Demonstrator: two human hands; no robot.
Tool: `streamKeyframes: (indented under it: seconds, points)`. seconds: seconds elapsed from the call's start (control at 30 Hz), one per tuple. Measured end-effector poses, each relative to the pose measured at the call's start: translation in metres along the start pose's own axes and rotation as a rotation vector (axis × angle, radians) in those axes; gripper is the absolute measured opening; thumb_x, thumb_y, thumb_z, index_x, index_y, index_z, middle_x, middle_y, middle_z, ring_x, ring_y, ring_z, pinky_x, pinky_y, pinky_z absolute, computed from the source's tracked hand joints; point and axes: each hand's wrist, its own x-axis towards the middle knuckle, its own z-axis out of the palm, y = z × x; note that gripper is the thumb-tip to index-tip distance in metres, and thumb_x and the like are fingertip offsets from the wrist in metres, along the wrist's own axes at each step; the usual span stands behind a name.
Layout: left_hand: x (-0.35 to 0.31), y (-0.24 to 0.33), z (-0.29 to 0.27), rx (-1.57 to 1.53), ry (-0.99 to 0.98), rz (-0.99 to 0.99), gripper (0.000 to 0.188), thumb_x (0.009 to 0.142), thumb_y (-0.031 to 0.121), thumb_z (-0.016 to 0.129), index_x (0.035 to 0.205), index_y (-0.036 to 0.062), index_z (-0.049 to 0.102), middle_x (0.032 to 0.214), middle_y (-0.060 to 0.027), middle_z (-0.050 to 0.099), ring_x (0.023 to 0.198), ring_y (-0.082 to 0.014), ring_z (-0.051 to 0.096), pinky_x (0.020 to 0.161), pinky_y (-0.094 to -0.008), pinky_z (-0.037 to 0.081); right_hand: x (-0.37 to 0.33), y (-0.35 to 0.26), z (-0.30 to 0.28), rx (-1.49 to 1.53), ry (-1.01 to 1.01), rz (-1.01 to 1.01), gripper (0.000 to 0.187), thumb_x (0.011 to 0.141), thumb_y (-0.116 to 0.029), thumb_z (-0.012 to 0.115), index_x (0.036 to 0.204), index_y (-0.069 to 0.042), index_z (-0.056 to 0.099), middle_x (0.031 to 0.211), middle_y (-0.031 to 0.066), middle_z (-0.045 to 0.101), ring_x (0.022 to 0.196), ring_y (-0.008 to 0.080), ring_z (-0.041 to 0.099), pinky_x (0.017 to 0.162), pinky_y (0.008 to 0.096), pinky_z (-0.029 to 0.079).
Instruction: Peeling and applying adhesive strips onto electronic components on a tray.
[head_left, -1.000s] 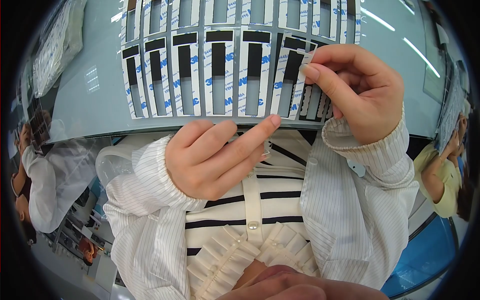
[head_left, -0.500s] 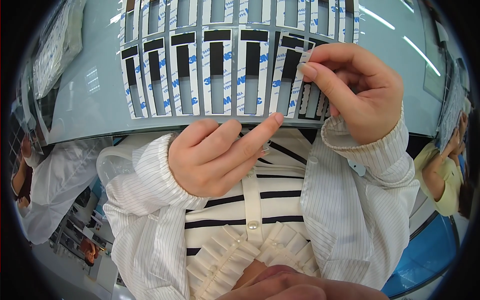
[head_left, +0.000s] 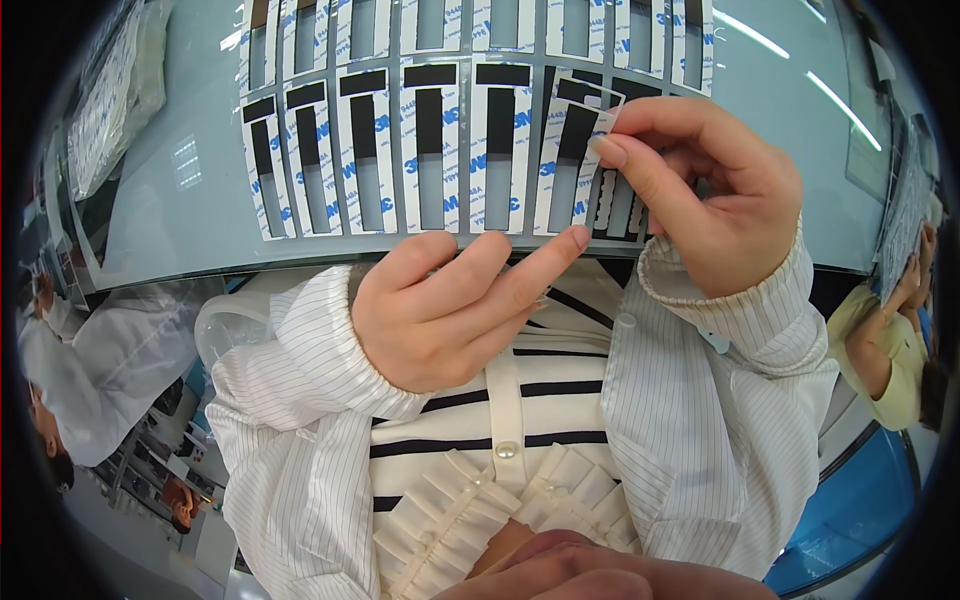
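My right hand [head_left: 715, 190] pinches the upper right edge of a thin rectangular adhesive frame [head_left: 550, 165], white with blue print on its backing. The frame lies slightly tilted over a black T-shaped piece [head_left: 577, 135], with part of its top edge raised or overlapping; the exact contact there is hard to see. My left hand [head_left: 455, 310] has its index finger stretched out, the tip at the frame's lower right corner. Its other fingers are loosely bent and hold nothing visible. Just right of the frame, black strips with wavy edges [head_left: 605, 205] are partly covered by my right hand.
More adhesive frames [head_left: 451, 190] with black pieces stand in a row to the left, and another row [head_left: 458, 25] lies behind. They rest on a glossy grey-green table [head_left: 190, 225]. Plastic-wrapped sheets [head_left: 120, 100] lie at the far left. Other people [head_left: 880, 350] are at both sides.
My left hand has slid a little to the right, its index fingertip now at the frame's lower right corner. My right hand and the frame's top have shifted slightly left.
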Motion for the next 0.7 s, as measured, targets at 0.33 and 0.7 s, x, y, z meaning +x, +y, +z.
streamKeyframes:
  seconds: [0.33,0.7]
  points:
    - [0.006,0.001,-0.002,-0.111,-0.019,-0.003,0.014,0.081,0.011,0.069,0.086,-0.0014,0.069,0.124,-0.0069,0.069,0.092,-0.0189,0.055,0.069,-0.0262,0.04,0.012,0.008,-0.009,-0.143,0.015,-0.206,0.017,0.08,0.003,0.078,0.096,-0.001,0.073,0.093,0.0027,0.07,0.057,0.0013,0.045,0.051,0.0162,0.033]
    - [0.013,0.001,-0.006,-0.121,-0.043,0.024,0.016,0.084,0.011,0.068,0.092,-0.0035,0.068,0.124,-0.01,0.068,0.104,-0.0225,0.061,0.075,-0.0293,0.046,0.013,0.012,-0.01,-0.166,0.027,-0.23,0.014,0.08,0.002,0.078,0.092,-0.003,0.073,0.089,-0.0002,0.067,0.057,0.001,0.041,0.05,0.0173,0.03]
